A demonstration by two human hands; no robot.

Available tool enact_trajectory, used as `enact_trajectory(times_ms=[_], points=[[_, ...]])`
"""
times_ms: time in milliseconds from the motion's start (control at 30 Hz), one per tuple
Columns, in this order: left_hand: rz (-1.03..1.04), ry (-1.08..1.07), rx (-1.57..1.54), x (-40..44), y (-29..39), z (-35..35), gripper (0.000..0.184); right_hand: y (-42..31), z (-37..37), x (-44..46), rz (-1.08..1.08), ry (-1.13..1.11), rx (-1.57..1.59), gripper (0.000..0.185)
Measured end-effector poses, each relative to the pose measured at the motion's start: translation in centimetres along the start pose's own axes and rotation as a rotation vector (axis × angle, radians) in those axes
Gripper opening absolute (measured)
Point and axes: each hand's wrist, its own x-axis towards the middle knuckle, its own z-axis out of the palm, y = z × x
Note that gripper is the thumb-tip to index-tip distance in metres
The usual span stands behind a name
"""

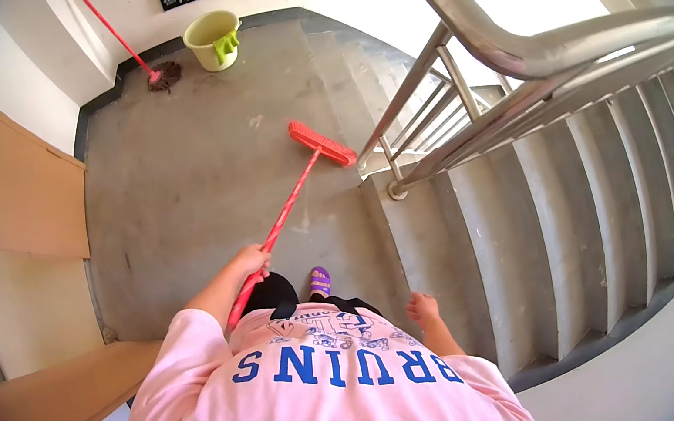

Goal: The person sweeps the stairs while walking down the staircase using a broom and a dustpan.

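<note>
My left hand (253,260) is closed around the red striped handle of a broom (291,199). The handle runs forward from beside my body to a red broom head (322,143), which rests on the grey floor near the foot of the railing. My right hand (423,307) hangs at my right side above the top of the steps, empty, its fingers loosely bent and a little apart.
Ahead stand a pale green bucket (207,48) with a green cloth (226,46) over its rim and a red-handled mop (165,76). A metal railing (497,53) and stairs (514,218) lie right. Wooden cabinets (5,175) line the left. A purple sandal (320,281) shows below.
</note>
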Motion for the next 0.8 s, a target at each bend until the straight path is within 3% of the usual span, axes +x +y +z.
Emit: enact_trajectory(times_ms=[167, 267, 433, 500, 567, 633, 800], points=[[0.014, -0.193, -0.353, -4.8, 2.2, -2.3, 0.019, -2.7, 4.0, -2.0, 0.065, -0.059, -0.074, 0.025], [0.131, -0.399, -0.712, -5.2, 1.5, -6.6, 0.03, -4.2, 6.8, -1.3, 0.051, -0.09, -0.119, 0.028], [0.2, -0.458, -1.214, -7.9, 2.8, -13.9, 0.054, -11.9, 13.8, -1.0, -0.04, -0.167, -0.35, 0.034], [0.259, -0.359, -1.34, -9.1, 3.4, -16.3, 0.054, -14.7, 18.5, -0.8, -0.228, -0.173, -0.548, 0.028], [0.318, -0.353, -1.408, -9.8, 3.0, -18.7, 0.057, -17.7, 24.0, -0.4, -0.4, -0.208, -0.759, 0.036], [0.375, -0.349, -1.477, -10.3, 3.4, -20.5, 0.057, -20.9, 30.5, -1.2, -0.722, -0.33, -0.911, 0.045], [0.47, -0.301, -1.444, -12.0, 1.8, -24.5, 0.063, -25.4, 45.3, -11.0, -0.928, -0.637, -1.095, 0.06]])
